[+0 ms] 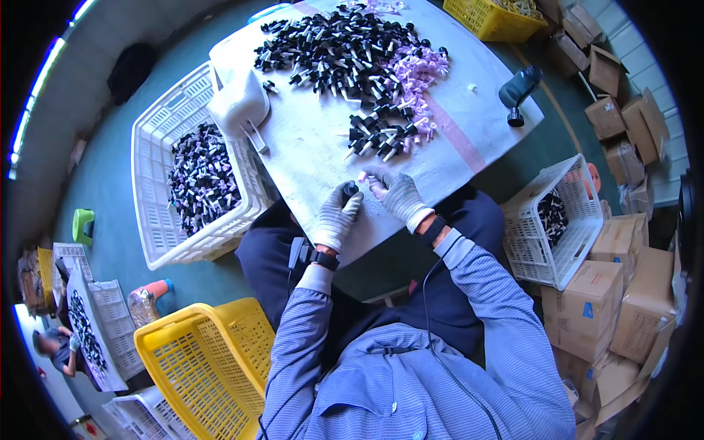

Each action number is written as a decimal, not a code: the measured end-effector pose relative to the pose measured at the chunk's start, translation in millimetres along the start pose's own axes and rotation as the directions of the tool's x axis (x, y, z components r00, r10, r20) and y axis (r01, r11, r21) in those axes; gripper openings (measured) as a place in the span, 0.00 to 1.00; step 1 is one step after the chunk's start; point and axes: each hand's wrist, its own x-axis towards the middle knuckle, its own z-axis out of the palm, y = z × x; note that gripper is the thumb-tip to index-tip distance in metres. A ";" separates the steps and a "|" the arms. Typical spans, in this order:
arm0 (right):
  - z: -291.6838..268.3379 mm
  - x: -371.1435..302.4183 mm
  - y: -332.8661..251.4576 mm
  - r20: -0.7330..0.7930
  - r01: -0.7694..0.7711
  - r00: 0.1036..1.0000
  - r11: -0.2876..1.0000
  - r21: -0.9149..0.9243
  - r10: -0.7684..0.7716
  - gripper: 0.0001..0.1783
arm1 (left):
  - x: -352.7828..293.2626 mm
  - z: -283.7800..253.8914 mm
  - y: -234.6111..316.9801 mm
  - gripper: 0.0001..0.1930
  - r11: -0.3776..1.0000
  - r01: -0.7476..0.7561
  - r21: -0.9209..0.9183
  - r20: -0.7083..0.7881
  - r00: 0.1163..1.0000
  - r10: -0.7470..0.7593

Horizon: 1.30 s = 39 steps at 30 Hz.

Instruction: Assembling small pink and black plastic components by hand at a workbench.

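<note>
Both of my hands wear pale knitted gloves and meet over the near edge of the white-topped table (pixel 308 143). My left hand (pixel 336 220) is closed around a round black cap (pixel 350 190). Just to its right, my right hand (pixel 400 199) pinches a small pale pink plastic piece (pixel 363 177) between its fingertips. Beyond them lies a small cluster of black caps with white stems (pixel 379 132), and a larger heap of the same caps (pixel 330 48) spreads farther back. Loose lilac plastic pieces (pixel 416 73) lie along the heap's right side.
A white plastic scoop (pixel 240 106) rests at the table's left edge above a white crate (pixel 155 172) of assembled pieces. On the right corner stands a dark green device (pixel 518 89). Another white crate (pixel 539 253), cardboard boxes (pixel 587 293) and a yellow basket (pixel 172 330) surround my seat.
</note>
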 end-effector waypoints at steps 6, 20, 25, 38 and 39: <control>13.7 -2.6 -6.2 -0.121 0.258 0.953 0.954 -0.150 -0.277 0.15 | -0.2 -3.6 2.4 0.22 0.993 0.029 0.113 0.072 0.997 -0.037; 12.9 -7.3 -5.5 -0.041 0.400 0.891 0.824 -0.402 -0.453 0.18 | 3.0 -4.7 -6.7 0.19 0.991 0.011 0.132 0.086 0.996 -0.022; 17.0 -11.8 -15.6 -0.044 0.386 0.898 0.832 -0.398 -0.438 0.19 | -1.0 -6.5 -4.2 0.21 0.997 0.004 0.074 0.080 0.997 -0.010; -1.3 -18.0 -45.9 0.065 0.373 0.921 0.824 -0.428 -0.383 0.10 | -0.3 -9.0 -29.4 0.21 0.988 -0.140 0.064 0.092 0.987 0.134; -3.9 -12.6 -46.8 0.095 0.301 0.953 0.862 -0.409 -0.287 0.09 | -3.3 -8.8 -23.8 0.21 0.988 -0.141 0.062 0.093 0.987 0.135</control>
